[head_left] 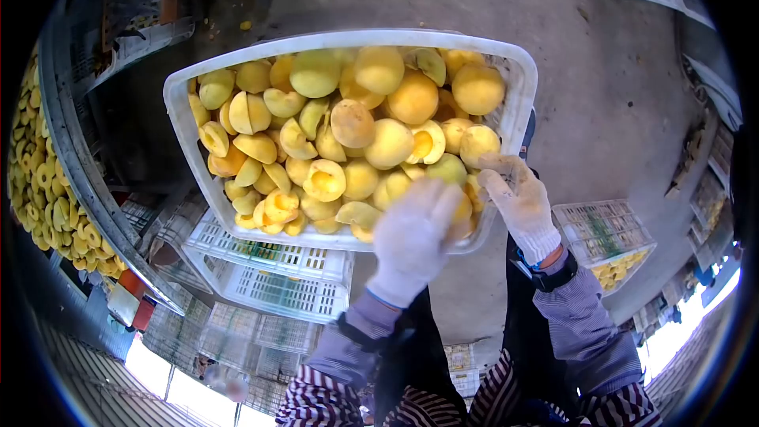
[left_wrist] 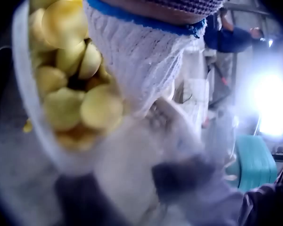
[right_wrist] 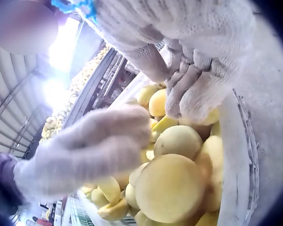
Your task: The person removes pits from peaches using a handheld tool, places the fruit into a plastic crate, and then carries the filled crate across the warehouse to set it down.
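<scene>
Whole and halved yellow fruits (head_left: 390, 144) fill a white plastic crate (head_left: 340, 35). My left hand (head_left: 413, 237), in a white knitted glove and blurred, is over the crate's near side; the right wrist view shows that left hand (right_wrist: 92, 150) with fingers extended close together, no held fruit visible. My right hand (head_left: 523, 205), also gloved, is at the crate's right rim. In the right wrist view its fingers curl inward (right_wrist: 193, 80) just above the fruits (right_wrist: 169, 188), with nothing visible in them. The left wrist view shows the glove cuff (left_wrist: 136, 56) beside the crate.
A metal-edged bin of cut fruit (head_left: 55, 205) stands at the left. White crates (head_left: 277, 289) are stacked below the main crate, and another crate (head_left: 605, 229) stands at the right. A turquoise container (left_wrist: 257, 162) and a person (left_wrist: 231, 40) appear in the left wrist view.
</scene>
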`<state>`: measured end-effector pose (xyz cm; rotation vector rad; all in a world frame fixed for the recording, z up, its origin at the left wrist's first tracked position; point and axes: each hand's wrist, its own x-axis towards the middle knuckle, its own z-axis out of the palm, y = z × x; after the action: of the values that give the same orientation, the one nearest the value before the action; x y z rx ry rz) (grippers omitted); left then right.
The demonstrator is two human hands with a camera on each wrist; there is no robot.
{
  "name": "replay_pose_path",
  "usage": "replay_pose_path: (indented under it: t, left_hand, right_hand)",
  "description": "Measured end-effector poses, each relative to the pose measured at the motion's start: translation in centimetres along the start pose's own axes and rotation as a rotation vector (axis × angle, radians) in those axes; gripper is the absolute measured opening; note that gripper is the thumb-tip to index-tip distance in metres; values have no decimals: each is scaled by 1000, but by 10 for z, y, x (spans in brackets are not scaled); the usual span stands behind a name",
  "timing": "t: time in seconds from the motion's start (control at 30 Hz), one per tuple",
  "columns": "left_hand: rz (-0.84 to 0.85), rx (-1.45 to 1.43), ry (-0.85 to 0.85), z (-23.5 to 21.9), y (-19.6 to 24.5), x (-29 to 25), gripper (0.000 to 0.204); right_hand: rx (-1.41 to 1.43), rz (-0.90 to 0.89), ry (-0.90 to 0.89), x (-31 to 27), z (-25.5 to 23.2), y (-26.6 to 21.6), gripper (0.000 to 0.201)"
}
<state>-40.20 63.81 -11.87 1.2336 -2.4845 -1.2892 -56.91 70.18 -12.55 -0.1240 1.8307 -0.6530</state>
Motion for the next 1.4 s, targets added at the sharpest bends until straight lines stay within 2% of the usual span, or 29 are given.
replay_pose_path:
  t: [0.03, 0.1, 0.13, 0.23, 0.33, 0.43, 0.47, 0.57, 0.6, 0.7, 0.73, 0.83, 0.87, 0.97, 1.07, 1.17, 1.2, 1.3, 1.33, 1.4]
  left_hand:
    - [-84, -30, -141, 12, 8, -8, 51]
    - [-130, 18, -137, 57, -8, -33, 54]
    - [-153, 43, -134, 61, -8, -32, 55]
    - [-298, -71, 79, 62, 10, -44, 57]
    - [-371, 114, 344, 57, 0, -76, 62]
    - [-515, 232, -101, 23, -5, -72, 66]
    - [-564, 224, -159, 13, 1, -65, 65]
    - [-491, 185, 12, 55, -12, -89, 73]
    - [-465, 121, 71, 64, -15, -87, 67]
    - [-457, 87, 76, 70, -11, -58, 62]
    - [-442, 76, 114, 77, -15, -57, 60]
    - [-467, -78, 163, 69, -13, -63, 61]
    - [-438, -128, 68, 54, -15, -66, 61]
    - [-310, 91, 445, 18, -24, -76, 59]
    - [-476, 365, 584, 0, -56, -67, 50]
    - [-351, 212, 364, 6, -41, -73, 40]
    - [-343, 181, 129, 0, -31, -75, 39]
    - [-305, 211, 127, 34, -21, -108, 29]
    - [-358, 216, 135, 35, -21, -103, 24]
    - [-421, 226, -37, 38, -23, -97, 22]
  right_hand:
    - [33, 1, 17, -1, 0, 5, 30]
    - [20, -9, -7, -3, 1, 25, 30]
    - [14, -15, -19, -5, 4, 30, 31]
    - [-31, 5, -72, -12, 8, 35, 31]
    - [-75, 21, -107, -15, 4, 25, 31]
    - [-103, 19, -157, -20, 9, 35, 29]
    - [-108, 11, -173, -19, 9, 38, 29]
    - [-407, -21, -361, -25, 15, 42, 29]
    - [-535, -12, -429, -25, 20, 37, 30]
    - [-639, -12, -254, -25, 34, 51, 30]
    - [-431, 148, -261, -23, 35, 46, 33]
    - [-654, 51, -265, -24, 34, 36, 36]
    - [-728, 13, -261, -22, 35, 32, 37]
    - [-751, -73, -297, -22, 36, 29, 38]
    - [-717, -7, -282, -18, 40, 29, 38]
    - [-667, -57, -256, -20, 42, 36, 38]
    - [-678, -61, -264, -21, 41, 36, 38]
    - [-704, -51, -330, -25, 40, 31, 38]
    - [-706, -32, -362, -26, 40, 30, 38]
    - [-721, -34, -411, -31, 46, 33, 38]
